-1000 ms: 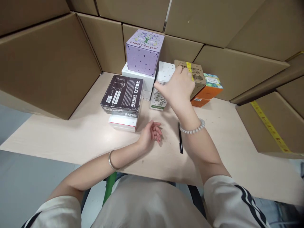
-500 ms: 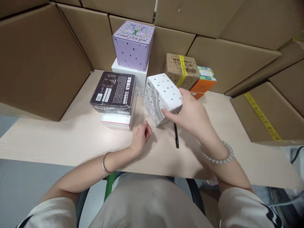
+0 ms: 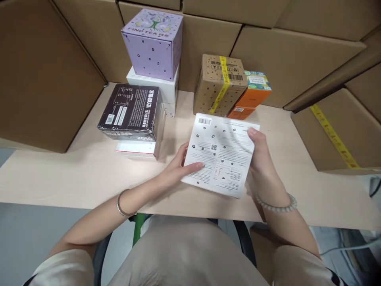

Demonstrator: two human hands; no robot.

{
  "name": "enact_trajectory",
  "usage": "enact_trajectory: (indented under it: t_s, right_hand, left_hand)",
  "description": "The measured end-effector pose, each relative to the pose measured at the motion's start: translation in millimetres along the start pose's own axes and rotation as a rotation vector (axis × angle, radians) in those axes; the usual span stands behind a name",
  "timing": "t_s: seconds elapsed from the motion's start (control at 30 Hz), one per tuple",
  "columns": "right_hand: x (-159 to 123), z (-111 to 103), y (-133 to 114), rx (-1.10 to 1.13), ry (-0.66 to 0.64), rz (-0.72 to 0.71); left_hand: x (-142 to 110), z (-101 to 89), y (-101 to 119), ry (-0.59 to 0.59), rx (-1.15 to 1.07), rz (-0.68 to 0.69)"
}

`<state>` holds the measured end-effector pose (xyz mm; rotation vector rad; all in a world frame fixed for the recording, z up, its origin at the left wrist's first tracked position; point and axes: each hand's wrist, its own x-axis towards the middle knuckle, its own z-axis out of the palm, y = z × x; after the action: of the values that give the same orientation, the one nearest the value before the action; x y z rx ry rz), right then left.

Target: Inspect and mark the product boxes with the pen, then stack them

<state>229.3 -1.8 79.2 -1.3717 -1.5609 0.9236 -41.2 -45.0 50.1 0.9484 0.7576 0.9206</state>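
Between my two hands is a white box (image 3: 220, 155), its printed face with a barcode, a QR code, text and small drawn black ovals turned up toward me. My left hand (image 3: 183, 165) grips the lower left edge, thumb lying on the printed face. On the right edge my right hand (image 3: 260, 153) holds on, thumb over the upper corner; its other fingers are hidden behind the box. Left of the box, a dark BUJI box (image 3: 129, 111) lies on a white box with a red line (image 3: 137, 149).
A purple FIND TEA box (image 3: 151, 55) tops white boxes (image 3: 166, 91) at the back. A brown carton with yellow tape (image 3: 218, 87) stands beside orange boxes (image 3: 253, 97). Large cardboard boxes (image 3: 297, 67) wall the table (image 3: 74, 174); another taped carton (image 3: 342, 131) sits at right.
The white box has turned so its printed face points up, and it is nearer me. My left hand has come up and taken hold of its left edge. The black pen is now out of sight.
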Motion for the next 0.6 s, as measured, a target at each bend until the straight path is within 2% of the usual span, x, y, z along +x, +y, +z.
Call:
enact_trajectory:
  t_s: [0.03,0.1,0.23,0.3,0.37,0.47,0.53,0.6]
  right_hand:
    - [-1,5,-2,0.085,0.013,0.049]
    - [-3,12,-5,0.268,0.024,0.148]
    - [-5,11,-5,0.470,-0.027,0.286]
    - [-7,4,-3,0.498,-0.116,0.349]
    - [-9,-2,-1,0.483,-0.282,0.414]
    - [-11,-8,-1,0.442,-0.523,0.419]
    - [-11,-7,-4,0.443,-0.567,0.369]
    - [-11,-5,-8,0.448,-0.534,0.337]
  left_hand:
    - [-2,-1.3,-1,-0.044,-0.024,-0.077]
    - [-5,-3.7,-2,-0.079,-0.083,-0.143]
    - [-2,-3.2,-4,0.003,-0.119,-0.100]
    - [2,-0.7,-5,0.042,-0.100,-0.082]
    - [5,1.0,-5,0.066,-0.097,-0.047]
    - [8,-0.7,-4,0.096,-0.099,0.012]
    - [10,-5.0,-3,0.090,-0.091,0.025]
    - [14,-10.4,-2,0.067,-0.070,0.028]
